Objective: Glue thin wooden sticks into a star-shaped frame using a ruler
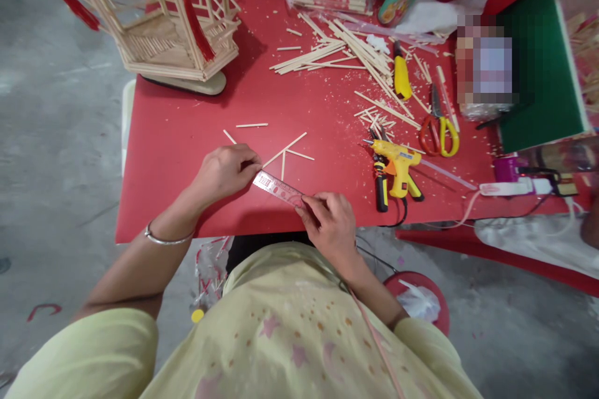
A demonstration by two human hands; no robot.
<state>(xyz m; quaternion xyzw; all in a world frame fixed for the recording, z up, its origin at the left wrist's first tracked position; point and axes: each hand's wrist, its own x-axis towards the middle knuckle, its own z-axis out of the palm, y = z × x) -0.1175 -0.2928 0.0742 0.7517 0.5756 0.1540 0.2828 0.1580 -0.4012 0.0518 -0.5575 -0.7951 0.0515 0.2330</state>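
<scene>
A clear flat ruler [278,188] with red markings lies slanted just above the red table. My right hand [330,221] pinches its right end between thumb and fingers. At the other end is my left hand [229,168], its fingers closed together; what they grip is hidden. The lower end of a thin wooden stick [292,144] meets the left fingertips. Two shorter sticks, one slanting right [299,154] and one pointing down [283,165], branch from it. Another stick [229,136] pokes out behind the left hand, and a loose stick [251,125] lies beyond.
A wooden stick model [178,43] with red tassels stands at the back left. Right of my hands lie a yellow glue gun [397,159], pliers [380,184], scissors [438,131], a yellow-handled cutter [401,75] and a pile of sticks [322,53]. A green panel [545,75] stands far right.
</scene>
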